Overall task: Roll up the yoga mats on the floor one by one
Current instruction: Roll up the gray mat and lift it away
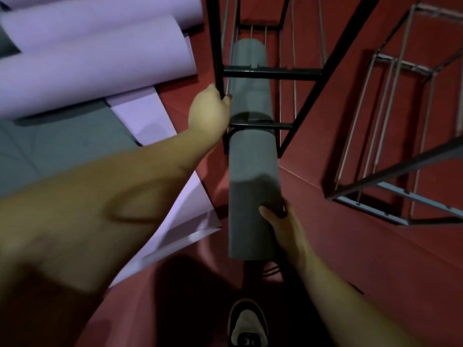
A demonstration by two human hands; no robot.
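A rolled grey mat (253,156) stands on end in a black metal rack (271,72), running from twelve o'clock down to the middle of the view. Its far end sits low inside the rack, past two black crossbars, and its near end sticks out towards the person.

The right hand (280,221), at about five o'clock from the centre, grips the near part of the roll, thumb on the front face and fingers wrapped round the right side out of sight. The left hand (209,110), at about eleven o'clock from the centre, curls round the rack's black upright post just beside the roll; its fingertips reach the grey surface, though whether they press on it cannot be told.

At ten o'clock, rolled purple mats (95,56) lie on the red floor (350,246), partly over a flat grey mat (62,146). A loose purple mat (175,209) spreads flat from there towards seven o'clock. At three o'clock stands a second rack (400,136) of metal bars. A shoe (248,324) shows at six o'clock.
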